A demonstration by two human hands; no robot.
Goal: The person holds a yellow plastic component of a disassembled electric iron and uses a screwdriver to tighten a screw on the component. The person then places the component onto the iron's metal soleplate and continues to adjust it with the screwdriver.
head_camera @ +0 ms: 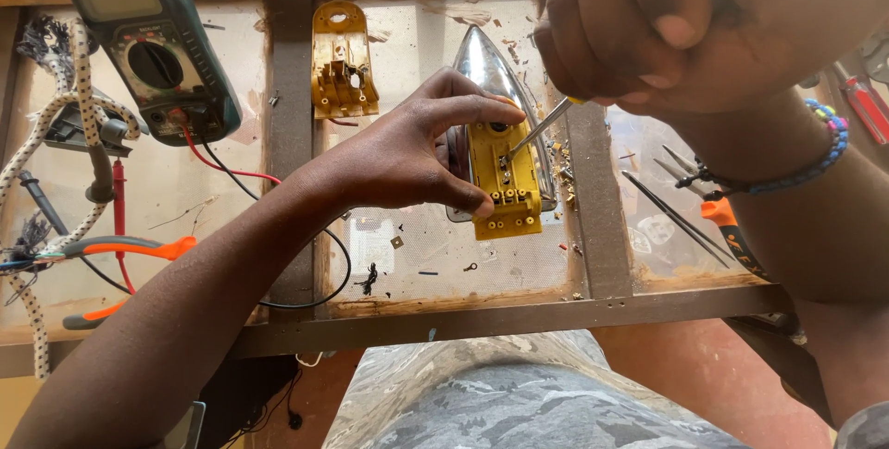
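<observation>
Left hand [407, 157] fingers wrapped round a clothes iron [495, 88]: polished metal shell, pointed nose away from the wrist, with a yellow moulded plastic terminal block [507, 180] on its back end, pinched between thumb and fingertips. Right hand [667, 28] clenched in a fist on a screwdriver [542, 127], thin steel shaft angled down from the fist, tip seated in the yellow block just past the left fingertips. Iron sits mid tabletop [426, 305], a worn wooden frame over pale scratched panels, littered with chips and small screws near the fingers. Second yellow plastic part [343, 65] lies flat just beyond the left knuckles. Further out past the left wrist: dark green multimeter [153, 46] with round dial and grey screen, red and black leads trailing, orange-handled pliers [120, 250], speckled braided cord [65, 139]. Under the right forearm: black tweezers [681, 213], orange-handled tool [732, 231]. Beaded bracelet [824, 148] on the right wrist.
</observation>
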